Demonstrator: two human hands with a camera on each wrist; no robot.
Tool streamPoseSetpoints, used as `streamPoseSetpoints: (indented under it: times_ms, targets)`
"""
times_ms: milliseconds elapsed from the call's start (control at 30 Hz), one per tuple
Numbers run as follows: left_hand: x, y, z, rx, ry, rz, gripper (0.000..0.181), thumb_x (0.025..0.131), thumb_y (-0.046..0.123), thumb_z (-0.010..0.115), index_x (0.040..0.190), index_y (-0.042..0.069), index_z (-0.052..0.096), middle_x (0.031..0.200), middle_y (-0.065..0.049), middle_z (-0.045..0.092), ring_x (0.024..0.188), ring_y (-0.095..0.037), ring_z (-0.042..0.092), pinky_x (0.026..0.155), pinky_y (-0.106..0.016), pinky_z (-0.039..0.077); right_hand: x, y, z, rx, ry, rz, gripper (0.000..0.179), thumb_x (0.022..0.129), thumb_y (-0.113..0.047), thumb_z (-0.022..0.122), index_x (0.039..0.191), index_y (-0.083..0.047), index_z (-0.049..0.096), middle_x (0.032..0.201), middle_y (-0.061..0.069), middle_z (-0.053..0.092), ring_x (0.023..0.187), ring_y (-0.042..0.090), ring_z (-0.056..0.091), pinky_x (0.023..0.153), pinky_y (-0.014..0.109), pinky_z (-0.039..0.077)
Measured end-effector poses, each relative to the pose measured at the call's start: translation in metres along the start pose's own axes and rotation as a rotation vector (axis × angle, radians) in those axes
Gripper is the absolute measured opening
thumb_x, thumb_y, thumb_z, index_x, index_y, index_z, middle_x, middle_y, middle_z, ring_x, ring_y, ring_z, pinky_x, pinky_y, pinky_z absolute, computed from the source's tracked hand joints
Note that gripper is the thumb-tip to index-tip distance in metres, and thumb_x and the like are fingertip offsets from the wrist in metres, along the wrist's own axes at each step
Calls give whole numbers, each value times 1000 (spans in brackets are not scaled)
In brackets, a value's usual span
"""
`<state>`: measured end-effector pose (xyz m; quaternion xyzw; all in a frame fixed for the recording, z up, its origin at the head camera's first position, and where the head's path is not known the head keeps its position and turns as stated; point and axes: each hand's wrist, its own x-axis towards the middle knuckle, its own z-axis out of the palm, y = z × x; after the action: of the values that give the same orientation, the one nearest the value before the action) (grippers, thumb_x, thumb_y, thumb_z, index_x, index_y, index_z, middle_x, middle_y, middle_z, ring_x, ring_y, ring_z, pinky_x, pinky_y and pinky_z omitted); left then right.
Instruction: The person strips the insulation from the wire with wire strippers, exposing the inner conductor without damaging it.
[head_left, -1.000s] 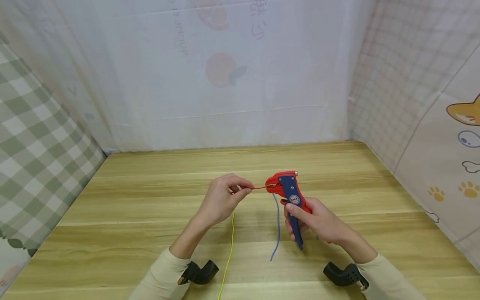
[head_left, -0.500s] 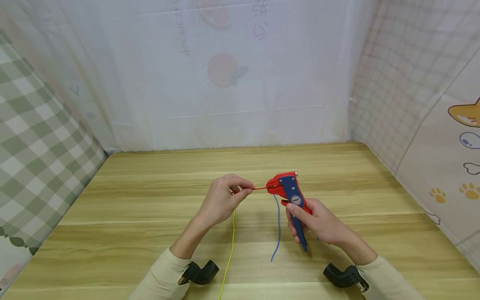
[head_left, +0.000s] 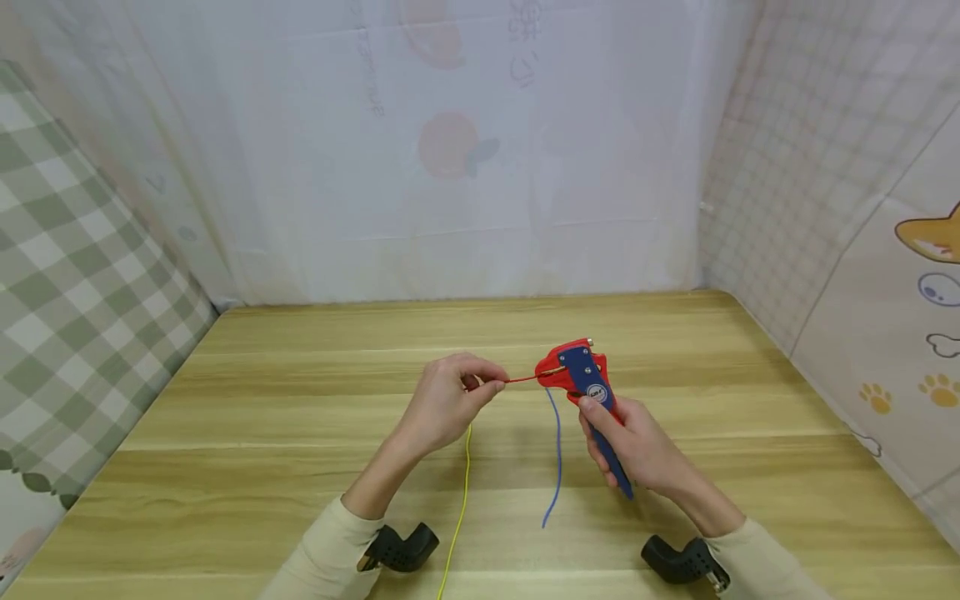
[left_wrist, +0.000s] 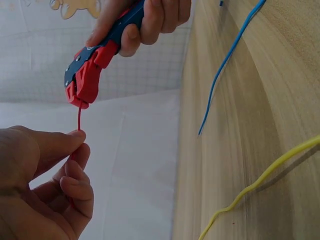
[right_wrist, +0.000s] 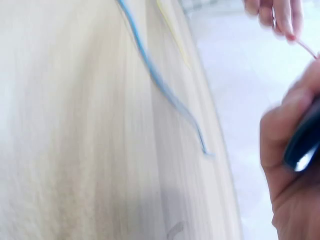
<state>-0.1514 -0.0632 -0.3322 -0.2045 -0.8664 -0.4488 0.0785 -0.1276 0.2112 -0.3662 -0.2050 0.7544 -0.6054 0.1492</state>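
My left hand [head_left: 453, 398] pinches a thin red wire [head_left: 522, 379] between thumb and forefinger. The wire runs right into the nose of a red and blue wire stripper [head_left: 581, 371], held above the table. Round the stripper's handles my right hand [head_left: 637, 440] is wrapped, its thumb on the blue side. In the left wrist view a short stretch of red wire [left_wrist: 79, 117] shows between the fingertips and the tool's red jaws. The wire's end inside the tool is hidden. The right wrist view is blurred and shows only the handle's end [right_wrist: 302, 145] in the right hand.
On the wooden table [head_left: 300, 467] lie a blue wire [head_left: 557, 467] below the stripper and a yellow wire [head_left: 463, 500] running to the front edge. Printed cloth hangs at the back [head_left: 450, 233] and both sides. Black wrist mounts [head_left: 405, 548] sit at both sleeves.
The stripper has tilted, its handle end swinging right, and a red part now sticks out behind its head. My right hand has shifted slightly with it. The left hand has barely moved.
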Motion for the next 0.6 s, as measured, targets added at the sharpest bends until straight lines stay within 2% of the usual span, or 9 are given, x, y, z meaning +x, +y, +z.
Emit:
streamPoseSetpoints:
  times_ms: [100, 300, 467, 533, 600]
  targets:
    - [0, 0, 1, -9, -13, -25, 8, 95, 6, 77, 95, 12, 82, 96, -1, 77, 72, -9, 59, 63, -23, 49, 0, 2, -1, -7, 24, 24, 52, 116, -31, 40, 100, 18, 43, 60, -1, 55, 41, 17, 55, 41, 35, 51]
    - [1, -1, 2, -7, -38, -63, 6, 94, 6, 77, 93, 10, 82, 91, 0, 75, 73, -9, 58, 64, -24, 47, 0, 2, -2, 6, -19, 7, 51, 117, -30, 39, 101, 18, 43, 61, 0, 57, 42, 18, 58, 42, 37, 52]
    - [1, 0, 0, 23, -41, -82, 7, 93, 9, 78, 90, 13, 82, 90, 2, 72, 72, -11, 54, 66, -25, 44, 1, -1, -5, 96, -96, -59, 40, 117, -24, 36, 107, 13, 50, 79, 4, 69, 64, 23, 74, 62, 42, 64]
    - [1, -1, 0, 17, -43, -88, 7, 93, 9, 78, 90, 13, 82, 88, 3, 73, 71, -11, 53, 65, -25, 43, 1, -2, -7, 128, -115, -94, 35, 117, -21, 34, 111, 8, 53, 86, 6, 73, 73, 27, 78, 69, 44, 65]
    - [1, -2, 0, 9, -51, -92, 6, 93, 9, 77, 89, 12, 82, 85, 3, 73, 70, -11, 54, 65, -25, 44, 2, -3, -9, 142, -112, -124, 32, 117, -20, 32, 112, 2, 55, 89, 5, 74, 76, 27, 79, 72, 44, 66]
